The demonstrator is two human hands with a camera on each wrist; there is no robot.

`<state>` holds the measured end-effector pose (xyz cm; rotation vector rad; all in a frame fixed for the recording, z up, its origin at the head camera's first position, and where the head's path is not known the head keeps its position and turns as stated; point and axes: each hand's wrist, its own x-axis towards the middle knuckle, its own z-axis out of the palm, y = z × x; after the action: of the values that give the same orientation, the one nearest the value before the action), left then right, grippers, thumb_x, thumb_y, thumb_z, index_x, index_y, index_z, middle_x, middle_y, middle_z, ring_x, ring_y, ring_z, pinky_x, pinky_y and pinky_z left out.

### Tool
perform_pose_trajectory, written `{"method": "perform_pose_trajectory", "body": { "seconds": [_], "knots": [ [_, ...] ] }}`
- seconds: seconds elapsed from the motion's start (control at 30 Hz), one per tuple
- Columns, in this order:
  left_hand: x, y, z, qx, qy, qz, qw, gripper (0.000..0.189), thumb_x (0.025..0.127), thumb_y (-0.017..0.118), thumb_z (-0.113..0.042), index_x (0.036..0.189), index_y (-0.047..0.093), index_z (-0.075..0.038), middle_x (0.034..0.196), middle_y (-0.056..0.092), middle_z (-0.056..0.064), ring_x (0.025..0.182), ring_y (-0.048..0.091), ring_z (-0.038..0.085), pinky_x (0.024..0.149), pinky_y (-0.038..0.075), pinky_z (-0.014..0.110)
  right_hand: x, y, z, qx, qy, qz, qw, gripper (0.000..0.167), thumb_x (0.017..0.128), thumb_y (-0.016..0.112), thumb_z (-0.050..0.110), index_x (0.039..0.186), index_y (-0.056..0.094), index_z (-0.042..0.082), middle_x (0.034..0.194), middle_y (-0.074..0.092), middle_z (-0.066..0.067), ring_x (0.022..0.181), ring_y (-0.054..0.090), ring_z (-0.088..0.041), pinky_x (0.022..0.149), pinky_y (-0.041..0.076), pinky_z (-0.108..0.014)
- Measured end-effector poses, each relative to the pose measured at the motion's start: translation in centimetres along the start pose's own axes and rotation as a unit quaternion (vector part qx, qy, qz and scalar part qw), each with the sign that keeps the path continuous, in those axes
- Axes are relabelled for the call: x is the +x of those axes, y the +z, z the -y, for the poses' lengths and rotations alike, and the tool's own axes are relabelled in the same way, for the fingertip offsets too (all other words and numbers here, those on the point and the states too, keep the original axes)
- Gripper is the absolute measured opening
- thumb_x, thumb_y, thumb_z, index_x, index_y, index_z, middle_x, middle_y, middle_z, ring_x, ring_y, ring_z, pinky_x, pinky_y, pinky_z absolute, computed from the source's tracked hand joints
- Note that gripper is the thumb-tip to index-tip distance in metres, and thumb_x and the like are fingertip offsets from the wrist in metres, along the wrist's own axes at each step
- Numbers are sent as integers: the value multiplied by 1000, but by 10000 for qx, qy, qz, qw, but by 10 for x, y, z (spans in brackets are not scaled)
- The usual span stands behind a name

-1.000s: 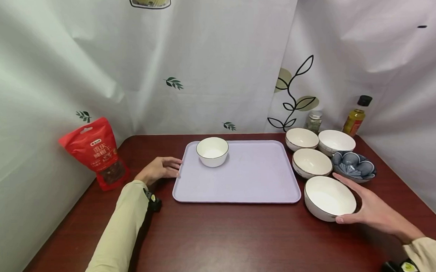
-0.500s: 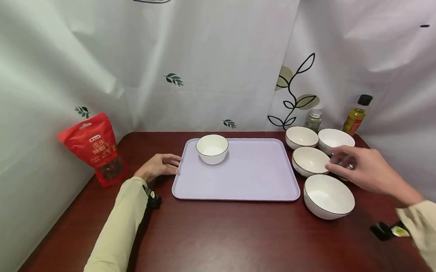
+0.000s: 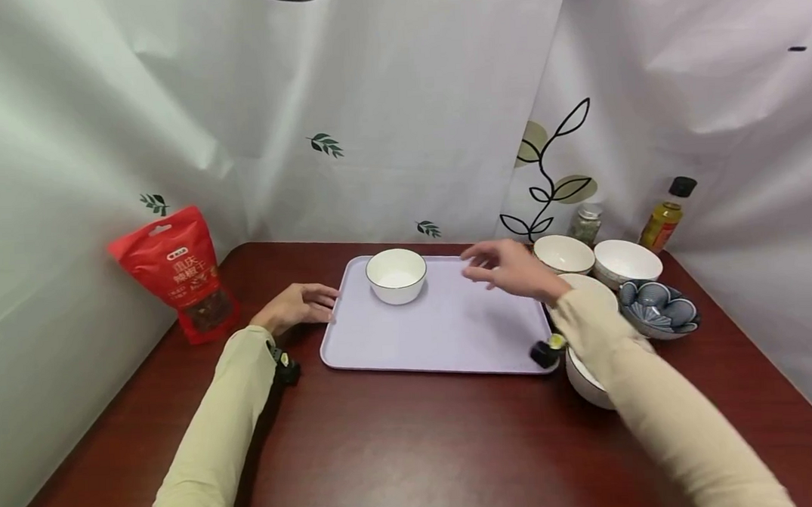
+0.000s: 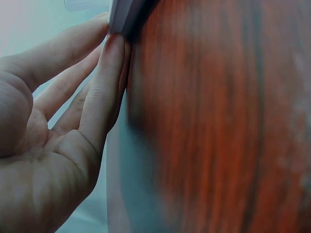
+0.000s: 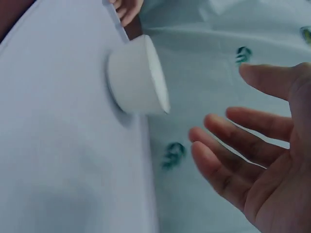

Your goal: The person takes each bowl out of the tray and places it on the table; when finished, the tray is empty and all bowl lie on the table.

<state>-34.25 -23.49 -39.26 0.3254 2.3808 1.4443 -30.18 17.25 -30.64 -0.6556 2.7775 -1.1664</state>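
A pale lilac tray (image 3: 443, 335) lies on the table with a white dark-rimmed bowl (image 3: 396, 276) upright near its back left corner. At the tray's left edge, my left hand (image 3: 298, 305) rests with fairly straight fingertips touching the rim; the left wrist view shows this contact close up. My right hand (image 3: 512, 268) hovers over the tray's right part, to the right of the bowl and apart from it. Its fingers are spread and loosely bent, holding nothing. In the right wrist view, the bowl (image 5: 133, 77) appears beyond those fingers.
At right stand several white bowls (image 3: 627, 263), some partly hidden by my right arm, and a blue patterned bowl (image 3: 659, 309). Behind them are a spice jar (image 3: 585, 224) and an oil bottle (image 3: 667, 216). A red pouch (image 3: 178, 275) stands at left.
My right hand has left the large bowl at front right and moved leftward and back, passing over the other bowls, to above the tray. My left hand stays at the tray's edge.
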Motion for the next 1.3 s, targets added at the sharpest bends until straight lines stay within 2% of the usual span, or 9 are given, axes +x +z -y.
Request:
{"method": "perform_pose_trajectory", "body": {
  "seconds": [0.1,0.23,0.33,0.53,0.7,0.9,1.1,1.3],
  "knots": [
    [-2,-3,0,113,-84,-23,9999,58,85,76,0,139,54,5,127,63,29,89,68,8,81,57,21,28,28,0,611,215,-64,9979,41,96,67,19,133,61,2,120,69,-20,105,69,-30,84,61,-42],
    [-3,-7,0,150,-82,-51,9998,58,85,76,-1,138,55,4,125,64,27,88,68,8,80,57,21,55,62,-2,1127,397,-458,9918,47,95,68,20,138,57,4,133,63,-20,119,64,-35,95,57,-44],
    [-3,-8,0,97,-39,-12,9999,58,85,76,0,139,54,5,125,64,28,88,68,7,81,58,21,67,82,-5,1398,572,-669,9863,56,93,71,21,145,51,9,143,55,-18,128,58,-36,103,52,-44],
    [-3,-8,1,98,-34,-15,9999,58,84,76,-1,138,54,5,125,63,28,88,67,8,81,57,20,81,108,-6,1848,714,-608,9783,91,80,85,22,156,34,16,160,37,-11,145,40,-31,120,35,-47],
    [-3,-9,4,115,-44,5,9999,59,85,76,-2,139,54,4,127,62,29,89,67,8,80,56,20,87,120,-2,1889,716,-697,9769,110,69,92,15,158,28,12,163,33,-10,149,34,-28,126,24,-43],
    [-3,-6,3,167,-38,23,9999,58,85,76,-3,139,55,4,127,63,28,91,66,9,81,56,20,90,127,-4,1717,854,-811,9781,122,64,95,15,161,20,12,163,31,-13,148,35,-30,126,24,-44],
    [-1,-4,3,108,1,-6,9999,58,84,76,-1,138,55,4,125,64,27,90,65,7,80,56,20,90,129,0,1271,893,-1022,9826,117,66,94,21,159,25,8,160,34,-16,145,38,-32,123,30,-46],
    [2,-2,1,16,19,24,10000,58,85,75,0,139,54,5,127,62,28,90,66,7,81,56,20,91,129,-4,867,862,-1270,9843,112,64,95,25,156,33,6,147,43,-19,134,46,-33,118,38,-45]
  ]
}}
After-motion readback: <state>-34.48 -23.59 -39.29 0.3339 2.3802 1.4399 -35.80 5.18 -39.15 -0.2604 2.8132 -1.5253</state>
